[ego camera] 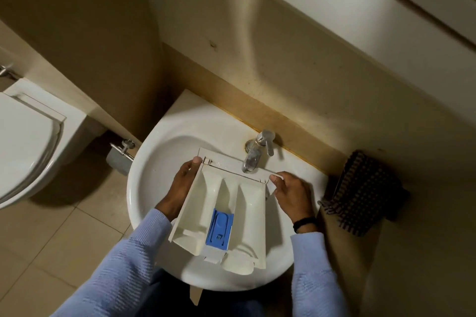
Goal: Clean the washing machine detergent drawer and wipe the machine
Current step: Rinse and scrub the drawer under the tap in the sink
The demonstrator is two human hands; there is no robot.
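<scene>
Drawer (195, 210) is out of the machine and held over the sink (154, 141), off the basin, with both hands on it. Its front panel points away from the person and sits right under the tap (253, 157) spout. The open back end points toward the person and overhangs the near rim of the sink. It's tilted, left side higher.

Left hand (183, 183): grips the drawer's left wall near the front corner. The thumb tip is on the top edge by the panel. The other fingers are hidden behind the wall, so can't tell how they lie.

Right hand (291, 193): at the right end of the front panel. Thumb and forefinger pinch the panel's end and the remaining fingers are curled in close together below it. There's a dark wristband (305, 222) on that wrist. Both sleeves are light blue.

Drawer interior: three white compartments, with a blue insert (219, 226) seated in the middle one toward the back. Can't tell from here whether there's residue or water inside.

Surroundings: a dark checked cloth (360, 193) lies on the ledge right of the sink, draped over the edge, near the right hand but not touching it. The toilet (25, 141) is at far left, lid down. A roll holder (121, 154) is on the wall between the toilet and the sink. Floor is beige tile.
</scene>
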